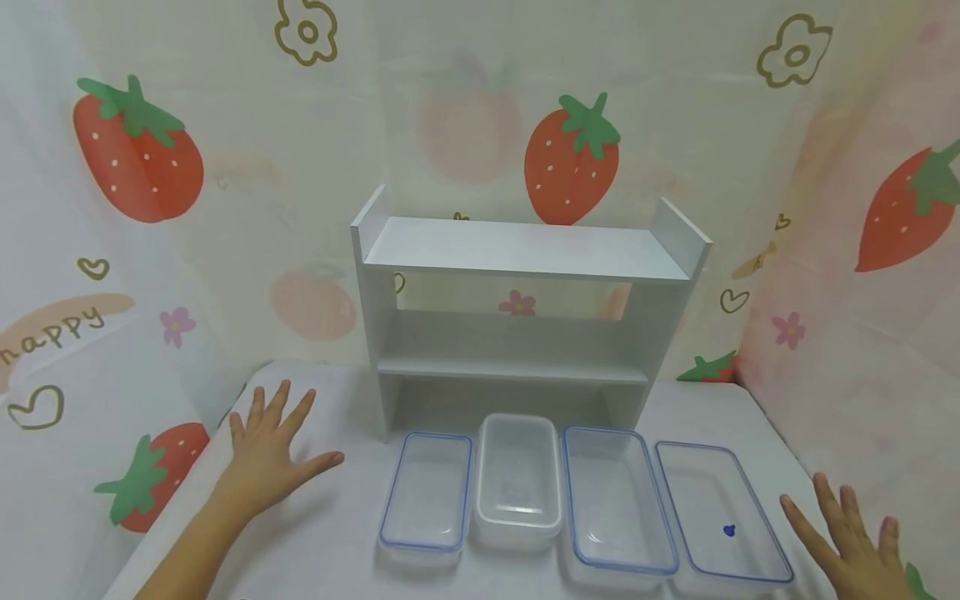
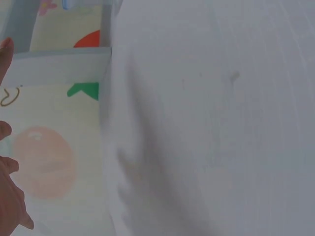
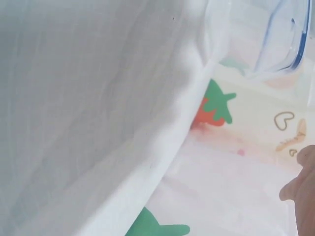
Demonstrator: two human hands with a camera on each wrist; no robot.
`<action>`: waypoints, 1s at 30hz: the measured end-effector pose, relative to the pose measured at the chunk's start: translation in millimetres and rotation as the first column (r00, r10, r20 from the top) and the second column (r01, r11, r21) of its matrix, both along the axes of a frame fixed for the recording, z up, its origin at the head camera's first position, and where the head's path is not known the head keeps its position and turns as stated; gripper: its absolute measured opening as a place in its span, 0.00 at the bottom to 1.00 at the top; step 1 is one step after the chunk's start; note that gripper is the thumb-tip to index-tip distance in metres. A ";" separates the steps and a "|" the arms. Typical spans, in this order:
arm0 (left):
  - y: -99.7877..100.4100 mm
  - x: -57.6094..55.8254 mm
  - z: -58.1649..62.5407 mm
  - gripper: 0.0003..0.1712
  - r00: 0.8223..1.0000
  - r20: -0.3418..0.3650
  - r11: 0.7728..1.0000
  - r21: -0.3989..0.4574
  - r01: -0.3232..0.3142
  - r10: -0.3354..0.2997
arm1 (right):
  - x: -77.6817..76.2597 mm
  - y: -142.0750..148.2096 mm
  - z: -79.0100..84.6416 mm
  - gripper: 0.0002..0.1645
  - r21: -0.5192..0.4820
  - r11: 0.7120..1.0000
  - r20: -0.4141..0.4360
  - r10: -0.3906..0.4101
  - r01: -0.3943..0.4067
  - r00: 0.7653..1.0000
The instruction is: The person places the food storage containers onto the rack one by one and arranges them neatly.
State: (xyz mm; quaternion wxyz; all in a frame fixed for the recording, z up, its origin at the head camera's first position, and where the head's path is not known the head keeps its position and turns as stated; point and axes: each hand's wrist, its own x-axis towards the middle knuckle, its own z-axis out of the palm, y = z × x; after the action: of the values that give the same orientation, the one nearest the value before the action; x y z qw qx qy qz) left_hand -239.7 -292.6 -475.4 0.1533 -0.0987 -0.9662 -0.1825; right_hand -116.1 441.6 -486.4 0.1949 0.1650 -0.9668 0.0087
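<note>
My left hand (image 1: 266, 458) hovers over the left side of the table, fingers straight and spread, holding nothing. At the right edge of the head view, my right hand (image 1: 858, 546) is likewise spread, touching nothing I can see. Between them stands a row of clear plastic food containers: a small blue-rimmed one (image 1: 427, 492), a frosted white one (image 1: 519, 471), a larger blue-rimmed one (image 1: 618, 500), and a wide blue-rimmed one (image 1: 723, 508) with a small dark-blue spot. The wide one is nearest my right hand. Only parts of my fingers (image 2: 6, 162) show in the left wrist view.
Behind the containers stands a white shelf rack (image 1: 517, 371) with several levels. A white cloth covers the table (image 1: 337, 533). Strawberry-printed curtains (image 1: 450, 100) hang close behind it and along both sides.
</note>
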 end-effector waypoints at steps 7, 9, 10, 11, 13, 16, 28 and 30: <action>10.6 -7.0 -1.2 0.61 1.000 0.021 0.993 0.115 -0.008 0.006 | 1.0 -7.0 -5.4 0.80 -0.067 0.998 0.015 -0.009 0.010 1.000; 14.0 -9.3 -2.5 0.61 1.000 0.021 0.988 0.153 -0.005 0.002 | 1.4 -8.5 -6.8 0.79 -0.104 0.995 -0.001 0.011 -0.011 1.000; 15.6 -10.3 -3.3 0.60 1.000 0.020 0.985 0.172 -0.005 0.001 | 1.4 -9.0 -7.6 0.79 -0.118 0.993 -0.006 0.022 -0.022 1.000; 17.5 -10.7 -3.8 0.60 1.000 0.021 0.981 0.195 -0.001 -0.004 | 1.4 -9.1 -7.9 0.78 -0.138 0.990 -0.012 0.037 -0.039 0.999; 21.3 -11.4 -4.8 0.60 1.000 0.026 0.970 0.242 0.007 -0.014 | 1.2 -8.7 -8.8 0.78 -0.168 0.983 -0.016 0.068 -0.070 0.998; 26.4 -13.4 -6.8 0.59 0.999 0.036 0.950 0.313 0.019 -0.031 | -0.1 -8.0 -11.6 0.77 -0.197 0.975 -0.022 0.099 -0.101 0.995; 44.0 -27.8 -16.9 0.59 0.994 0.086 0.878 0.478 0.015 -0.064 | -8.9 -10.2 -25.0 0.68 -0.417 0.889 0.013 0.214 -0.189 0.977; 47.2 -29.2 -17.0 0.59 0.995 0.078 0.868 0.496 0.014 -0.061 | -9.6 -11.7 -26.4 0.65 -0.458 0.867 0.030 0.237 -0.198 0.971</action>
State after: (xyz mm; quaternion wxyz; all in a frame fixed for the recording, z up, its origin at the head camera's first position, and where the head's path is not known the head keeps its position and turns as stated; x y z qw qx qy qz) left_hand -268.8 -245.4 -492.4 0.1257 -0.0665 -0.8912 -0.4308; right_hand -125.7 429.9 -512.8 0.1843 0.2225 -0.9208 0.2618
